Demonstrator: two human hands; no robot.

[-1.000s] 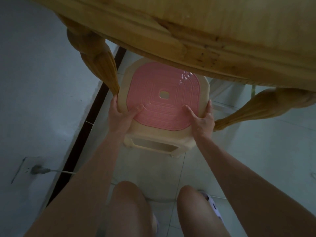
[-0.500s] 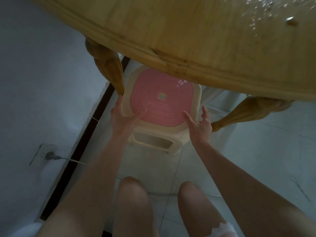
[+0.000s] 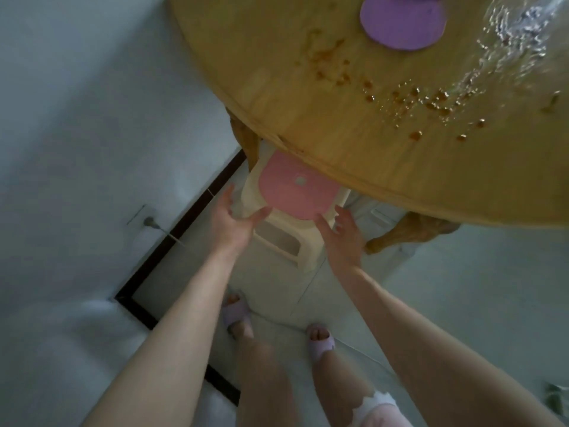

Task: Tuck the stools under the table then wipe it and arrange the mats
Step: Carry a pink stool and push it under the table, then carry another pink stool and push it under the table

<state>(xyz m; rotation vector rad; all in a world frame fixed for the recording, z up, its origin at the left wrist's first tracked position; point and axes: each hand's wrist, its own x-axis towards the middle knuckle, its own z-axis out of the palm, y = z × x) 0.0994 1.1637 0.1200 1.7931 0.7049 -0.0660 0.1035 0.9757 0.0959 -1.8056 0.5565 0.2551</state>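
A cream plastic stool (image 3: 286,241) with a pink seat (image 3: 295,192) stands on the floor, its far half hidden under the round wooden table (image 3: 354,127). My left hand (image 3: 232,221) hovers at the stool's near left corner with fingers spread, and its thumb tip seems to touch the seat edge. My right hand (image 3: 341,235) is just off the near right corner, fingers loose, holding nothing. A purple round mat (image 3: 403,21) lies on the table top beside brown spill stains (image 3: 409,97) and a wet patch (image 3: 523,35).
Carved table legs stand at the stool's left (image 3: 246,140) and right (image 3: 409,232). A white wall (image 3: 77,134) with a plugged-in socket (image 3: 149,221) and a dark skirting strip (image 3: 172,235) runs along the left. My slippered feet (image 3: 237,315) stand on pale floor tiles.
Both hands have let go of the stool and drawn back slightly. My head has risen, so the table top with the mat and spills has come into view.
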